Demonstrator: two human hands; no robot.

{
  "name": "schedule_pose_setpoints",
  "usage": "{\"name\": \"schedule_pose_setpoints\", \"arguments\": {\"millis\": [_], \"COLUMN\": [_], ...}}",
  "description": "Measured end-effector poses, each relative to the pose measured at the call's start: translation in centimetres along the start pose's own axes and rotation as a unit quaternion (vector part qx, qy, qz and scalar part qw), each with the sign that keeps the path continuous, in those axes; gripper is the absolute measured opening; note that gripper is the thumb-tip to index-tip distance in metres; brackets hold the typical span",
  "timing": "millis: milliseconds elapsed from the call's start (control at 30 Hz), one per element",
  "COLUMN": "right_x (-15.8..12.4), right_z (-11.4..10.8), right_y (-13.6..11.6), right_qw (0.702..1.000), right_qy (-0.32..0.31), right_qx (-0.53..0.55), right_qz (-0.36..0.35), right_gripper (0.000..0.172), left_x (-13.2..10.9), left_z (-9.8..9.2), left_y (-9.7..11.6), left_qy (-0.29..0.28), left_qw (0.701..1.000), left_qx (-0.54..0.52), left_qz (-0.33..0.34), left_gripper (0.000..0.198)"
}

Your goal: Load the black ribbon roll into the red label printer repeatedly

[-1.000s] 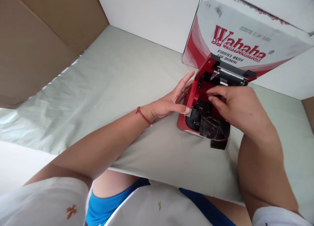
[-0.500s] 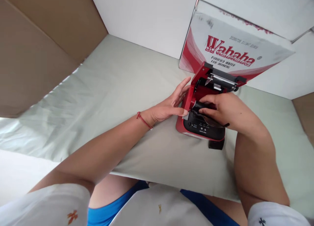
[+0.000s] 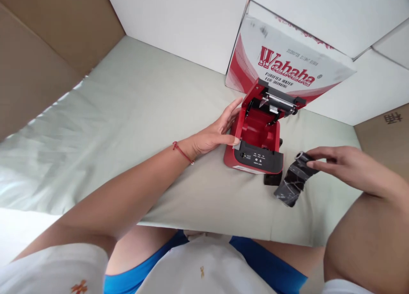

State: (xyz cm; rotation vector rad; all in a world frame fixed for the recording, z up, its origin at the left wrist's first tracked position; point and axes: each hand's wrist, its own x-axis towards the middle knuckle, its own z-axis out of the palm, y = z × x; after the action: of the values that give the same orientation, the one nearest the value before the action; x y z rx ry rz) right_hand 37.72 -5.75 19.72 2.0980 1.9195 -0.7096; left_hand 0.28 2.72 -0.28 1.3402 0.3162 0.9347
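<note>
A red and black receipt printer (image 3: 259, 157) stands on the cloth with its lid (image 3: 271, 99) raised and its red paper bay bare. My left hand (image 3: 220, 134) grips the printer's left side, thumb on the front left corner and fingers along the wall. To the right of the printer, my right hand (image 3: 335, 162) pinches a small roll of black paper (image 3: 295, 174) between thumb and fingers. A creased, shiny black strip hangs from the roll down towards the cloth. Under the printer's front right corner sits a small dark block (image 3: 273, 179), partly hidden.
Behind the printer stands a white and red Wahaha carton (image 3: 284, 59), close to the raised lid. White panels (image 3: 179, 25) rise along the back. Brown cardboard (image 3: 47, 51) borders the left, with more cardboard (image 3: 386, 128) at the right. A pale green cloth (image 3: 143, 93) covers the surface.
My right hand has come out of the printer's bay and moved right, carrying the roll of black paper with it. My left hand stays on the printer's side. The view has shifted slightly.
</note>
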Motion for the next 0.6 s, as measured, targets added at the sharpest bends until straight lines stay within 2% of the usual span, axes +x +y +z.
{"name": "schedule_pose_setpoints", "arguments": {"millis": [100, 233, 300, 400, 500, 533, 600], "right_x": [2.0, 4.5, 5.6, 7.0, 6.9, 6.4, 4.5], "right_z": [2.7, 5.2, 6.0, 6.8, 6.4, 5.9, 4.4], "right_y": [0.8, -1.7, -3.5, -5.6, -6.1, -5.9, -5.3], "right_qw": [1.000, 0.992, 0.989, 0.988, 0.989, 0.990, 0.991], "right_qy": [0.021, 0.127, 0.143, 0.128, 0.110, 0.086, -0.002], "right_qx": [-0.015, 0.018, 0.039, 0.042, 0.003, -0.009, -0.016], "right_qz": [-0.005, 0.019, -0.007, -0.082, -0.104, -0.108, -0.133], "right_gripper": [0.039, 0.054, 0.059, 0.060, 0.056, 0.053, 0.043], "left_x": [0.3, 0.3, 0.2, 0.3, 0.4, 0.4, 0.4], "left_z": [-0.1, 0.0, 0.0, 0.1, 0.2, 0.2, 0.2], "left_y": [-0.2, -0.2, -0.1, -0.2, -0.2, -0.2, -0.2], "left_qy": [-0.002, -0.007, -0.006, -0.002, 0.000, 0.001, 0.005], "left_qw": [1.000, 1.000, 1.000, 1.000, 1.000, 1.000, 1.000], "left_qx": [-0.010, -0.022, -0.024, -0.023, -0.021, -0.020, -0.019], "left_qz": [0.007, 0.014, 0.012, 0.012, 0.015, 0.014, 0.010], "left_gripper": [0.143, 0.137, 0.137, 0.139, 0.141, 0.140, 0.141]}}
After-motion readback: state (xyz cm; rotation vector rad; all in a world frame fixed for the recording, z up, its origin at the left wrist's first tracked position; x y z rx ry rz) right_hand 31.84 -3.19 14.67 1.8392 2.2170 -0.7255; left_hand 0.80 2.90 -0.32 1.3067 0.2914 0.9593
